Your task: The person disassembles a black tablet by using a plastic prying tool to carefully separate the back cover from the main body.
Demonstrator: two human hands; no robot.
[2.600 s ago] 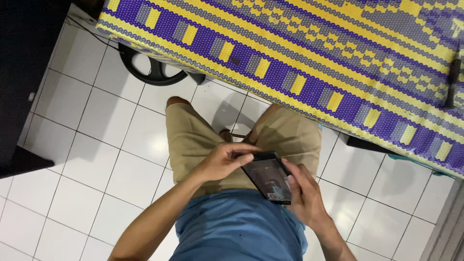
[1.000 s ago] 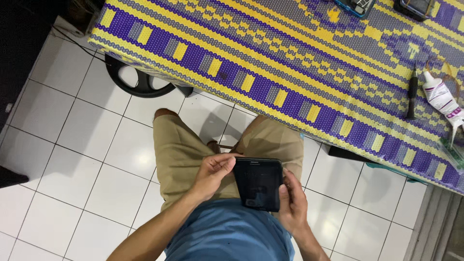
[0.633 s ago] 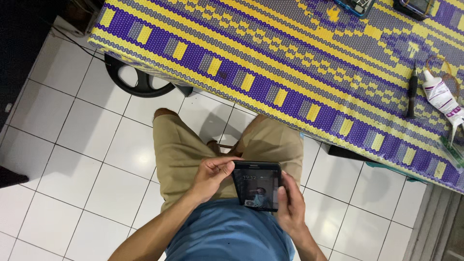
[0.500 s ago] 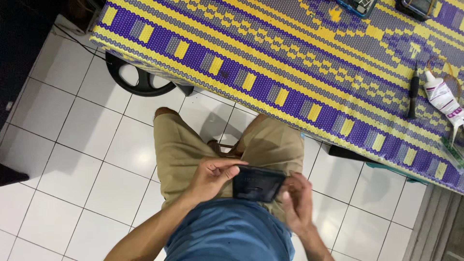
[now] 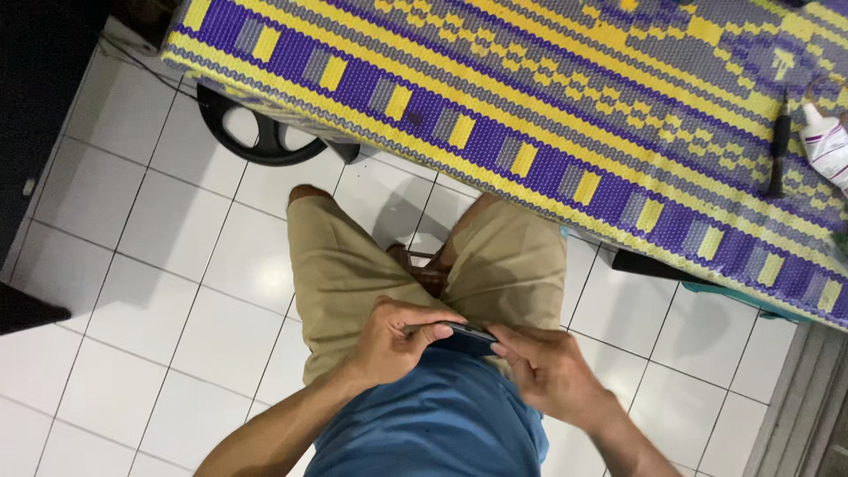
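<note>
I sit with my knees under a table edge, looking down at my lap. Both hands hold a dark flat phone (image 5: 464, 335) edge-on just above my khaki shorts (image 5: 353, 265). My left hand (image 5: 397, 340) grips its left end with the fingers curled over the top edge. My right hand (image 5: 543, 371) holds the right end, fingertips on its edge. Only a thin sliver of the phone shows between the hands; its screen is hidden. My blue shirt (image 5: 424, 424) fills the bottom.
A table covered by a purple, yellow and grey woven mat (image 5: 530, 97) spans the top. A white tube (image 5: 826, 141) and a dark slim tool (image 5: 779, 155) lie at its right end. A black round chair base (image 5: 265, 141) stands on the white tiled floor (image 5: 115, 291).
The phone, held flat with its screen facing up a second ago, has been tipped edge-on and lowered toward my lap. The view has shifted slightly.
</note>
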